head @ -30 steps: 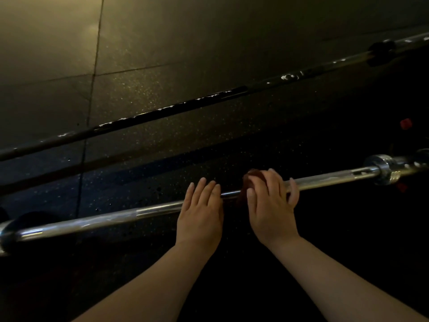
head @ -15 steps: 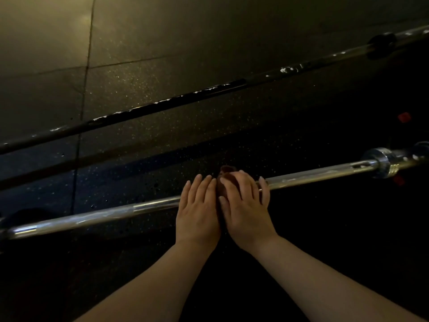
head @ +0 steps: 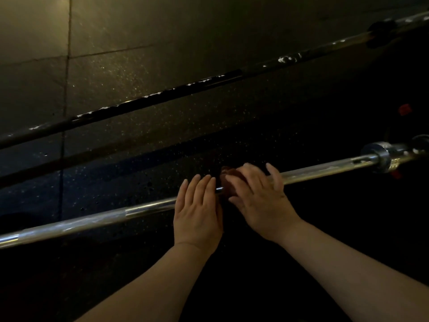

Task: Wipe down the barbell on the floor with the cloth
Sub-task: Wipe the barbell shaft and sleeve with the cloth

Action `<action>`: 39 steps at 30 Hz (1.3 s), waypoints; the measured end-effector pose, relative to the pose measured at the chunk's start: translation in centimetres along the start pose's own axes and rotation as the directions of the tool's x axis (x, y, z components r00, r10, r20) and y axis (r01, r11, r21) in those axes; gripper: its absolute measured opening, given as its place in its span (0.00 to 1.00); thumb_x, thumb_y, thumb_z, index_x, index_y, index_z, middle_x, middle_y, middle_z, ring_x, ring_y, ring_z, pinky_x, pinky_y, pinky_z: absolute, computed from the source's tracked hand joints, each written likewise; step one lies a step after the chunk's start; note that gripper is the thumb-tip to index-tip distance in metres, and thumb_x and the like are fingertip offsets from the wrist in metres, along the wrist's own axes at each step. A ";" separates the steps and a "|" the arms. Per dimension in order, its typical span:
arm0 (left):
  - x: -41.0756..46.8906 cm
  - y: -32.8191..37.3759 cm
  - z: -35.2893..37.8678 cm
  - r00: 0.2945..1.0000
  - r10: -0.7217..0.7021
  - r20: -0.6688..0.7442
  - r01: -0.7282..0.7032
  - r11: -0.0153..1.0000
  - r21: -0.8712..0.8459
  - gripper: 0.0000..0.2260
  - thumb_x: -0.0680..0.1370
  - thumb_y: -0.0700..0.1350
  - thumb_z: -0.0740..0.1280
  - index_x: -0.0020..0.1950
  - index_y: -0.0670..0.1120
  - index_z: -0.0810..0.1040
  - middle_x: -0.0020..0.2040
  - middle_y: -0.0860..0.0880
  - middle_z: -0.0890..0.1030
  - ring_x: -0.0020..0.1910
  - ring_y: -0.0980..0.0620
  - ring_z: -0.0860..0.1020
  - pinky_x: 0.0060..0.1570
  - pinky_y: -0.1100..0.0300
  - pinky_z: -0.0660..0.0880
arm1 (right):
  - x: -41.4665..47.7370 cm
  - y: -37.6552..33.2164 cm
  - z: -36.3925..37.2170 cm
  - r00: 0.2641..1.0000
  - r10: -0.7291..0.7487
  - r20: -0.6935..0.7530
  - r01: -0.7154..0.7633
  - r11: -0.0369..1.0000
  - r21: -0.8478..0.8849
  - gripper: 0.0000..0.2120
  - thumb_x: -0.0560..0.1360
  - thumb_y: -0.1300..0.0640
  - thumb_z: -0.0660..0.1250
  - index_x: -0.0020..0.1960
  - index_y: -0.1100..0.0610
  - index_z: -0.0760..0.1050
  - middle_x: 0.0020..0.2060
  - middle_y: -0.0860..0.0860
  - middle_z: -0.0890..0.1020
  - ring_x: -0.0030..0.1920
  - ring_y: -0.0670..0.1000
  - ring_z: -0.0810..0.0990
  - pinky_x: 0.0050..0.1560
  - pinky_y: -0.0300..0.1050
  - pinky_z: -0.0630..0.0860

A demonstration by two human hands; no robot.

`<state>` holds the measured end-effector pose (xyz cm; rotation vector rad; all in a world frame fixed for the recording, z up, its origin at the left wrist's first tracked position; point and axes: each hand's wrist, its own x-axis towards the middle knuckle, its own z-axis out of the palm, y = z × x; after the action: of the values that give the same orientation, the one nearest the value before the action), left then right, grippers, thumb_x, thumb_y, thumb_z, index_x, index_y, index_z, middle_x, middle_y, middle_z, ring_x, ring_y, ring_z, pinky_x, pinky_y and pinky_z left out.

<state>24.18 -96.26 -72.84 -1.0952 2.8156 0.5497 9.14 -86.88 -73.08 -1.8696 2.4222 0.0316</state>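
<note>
A chrome barbell (head: 325,169) lies on the dark rubber floor, running from lower left to the right edge, with its collar (head: 380,156) at the right. My left hand (head: 197,210) rests flat on the shaft with straight fingers. Just to its right, my right hand (head: 258,198) holds a dark reddish cloth (head: 226,178) wrapped over the shaft, fingers draped over the bar. Most of the cloth is hidden under that hand.
A second, darker bar with worn paint (head: 162,96) lies farther away, roughly parallel to the chrome one. A small red object (head: 404,109) sits on the floor at the right. The floor mats (head: 116,43) show seams and pale speckles.
My right hand slid the cloth left along the shaft up to my left hand, then moved a little back to the right. My left hand stayed on the bar.
</note>
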 end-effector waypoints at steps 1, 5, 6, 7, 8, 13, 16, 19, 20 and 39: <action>-0.2 -0.1 -0.8 0.999 0.011 0.031 -0.010 1.000 -0.009 0.28 0.82 0.54 0.42 0.79 0.46 0.58 0.80 0.49 0.58 0.79 0.52 0.49 0.77 0.54 0.36 | -0.2 0.6 -0.5 1.000 0.014 0.027 -0.014 1.000 0.004 0.23 0.82 0.44 0.51 0.72 0.54 0.68 0.70 0.56 0.71 0.74 0.58 0.69 0.76 0.62 0.56; -0.1 -0.4 -3.5 0.980 0.072 0.183 -0.065 0.997 -0.044 0.24 0.85 0.51 0.44 0.81 0.47 0.46 0.82 0.50 0.45 0.78 0.54 0.38 0.75 0.54 0.32 | -0.2 1.1 -3.5 0.970 0.100 0.222 -0.140 0.975 0.172 0.26 0.84 0.47 0.52 0.79 0.56 0.59 0.80 0.60 0.56 0.81 0.61 0.51 0.79 0.58 0.53; 0.0 -0.6 -3.8 0.975 0.083 0.206 -0.079 0.996 -0.027 0.24 0.85 0.51 0.45 0.81 0.47 0.47 0.82 0.49 0.46 0.79 0.53 0.39 0.76 0.53 0.34 | 0.1 0.7 -4.0 0.960 0.076 0.269 -0.123 0.979 0.162 0.26 0.84 0.49 0.52 0.80 0.58 0.58 0.80 0.62 0.52 0.81 0.62 0.48 0.79 0.58 0.50; 0.1 -0.7 -4.2 0.970 0.089 0.226 -0.089 0.996 -0.011 0.24 0.85 0.51 0.45 0.81 0.46 0.48 0.82 0.49 0.46 0.79 0.52 0.40 0.77 0.52 0.35 | 0.4 0.2 -4.3 0.955 0.030 0.296 -0.071 0.989 0.131 0.27 0.85 0.50 0.51 0.80 0.60 0.57 0.80 0.64 0.51 0.81 0.64 0.47 0.80 0.59 0.47; 0.2 -0.8 -4.2 0.968 0.086 0.236 -0.087 0.996 -0.008 0.24 0.85 0.50 0.46 0.81 0.46 0.48 0.82 0.48 0.47 0.79 0.51 0.40 0.77 0.51 0.36 | 0.8 -0.1 -4.2 0.952 -0.036 0.303 0.004 0.995 0.104 0.28 0.84 0.49 0.49 0.80 0.62 0.56 0.80 0.66 0.50 0.81 0.65 0.48 0.80 0.60 0.44; -0.9 -1.5 -3.4 0.974 0.066 0.216 -0.060 0.998 -0.032 0.25 0.85 0.50 0.47 0.81 0.46 0.44 0.82 0.48 0.44 0.79 0.50 0.38 0.77 0.49 0.36 | 1.5 -0.2 -2.7 0.945 -0.148 0.292 0.160 0.987 -0.018 0.34 0.80 0.43 0.39 0.80 0.61 0.57 0.74 0.62 0.64 0.77 0.62 0.61 0.80 0.60 0.43; -1.6 -1.8 -3.7 0.980 0.041 0.195 -0.034 0.999 -0.036 0.26 0.85 0.50 0.47 0.81 0.46 0.43 0.82 0.48 0.44 0.79 0.50 0.39 0.75 0.51 0.33 | 1.0 -0.6 -4.0 0.971 0.023 0.238 -0.016 0.999 -0.031 0.30 0.81 0.43 0.46 0.76 0.58 0.63 0.70 0.60 0.68 0.75 0.60 0.65 0.79 0.59 0.42; -1.7 -2.5 -4.1 0.974 0.009 0.225 0.004 0.998 -0.059 0.27 0.84 0.47 0.49 0.81 0.45 0.43 0.82 0.48 0.43 0.79 0.49 0.39 0.76 0.50 0.35 | 1.1 -2.4 -4.8 0.941 0.141 0.308 -0.152 0.988 0.010 0.30 0.84 0.44 0.47 0.80 0.58 0.52 0.76 0.60 0.58 0.80 0.60 0.54 0.79 0.58 0.38; -1.8 -2.7 -4.1 0.970 0.017 0.241 0.000 0.998 -0.069 0.27 0.84 0.47 0.50 0.81 0.45 0.42 0.82 0.48 0.43 0.79 0.50 0.39 0.76 0.50 0.36 | 1.3 -3.0 -5.1 0.924 0.141 0.354 -0.161 0.987 0.028 0.30 0.85 0.45 0.47 0.82 0.58 0.48 0.78 0.60 0.54 0.80 0.59 0.50 0.78 0.57 0.36; -1.9 -2.8 -0.1 0.997 -0.041 -0.060 0.042 0.999 0.019 0.25 0.83 0.53 0.45 0.79 0.44 0.53 0.80 0.48 0.52 0.79 0.49 0.45 0.75 0.52 0.36 | 0.4 -4.4 0.4 1.000 0.023 -0.014 -0.022 0.993 0.115 0.24 0.82 0.45 0.51 0.74 0.54 0.66 0.69 0.57 0.70 0.72 0.59 0.70 0.78 0.65 0.52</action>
<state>27.51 -97.00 -73.25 -1.1832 2.8348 0.4922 13.28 -88.36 -73.34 -1.8008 2.3999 -0.1187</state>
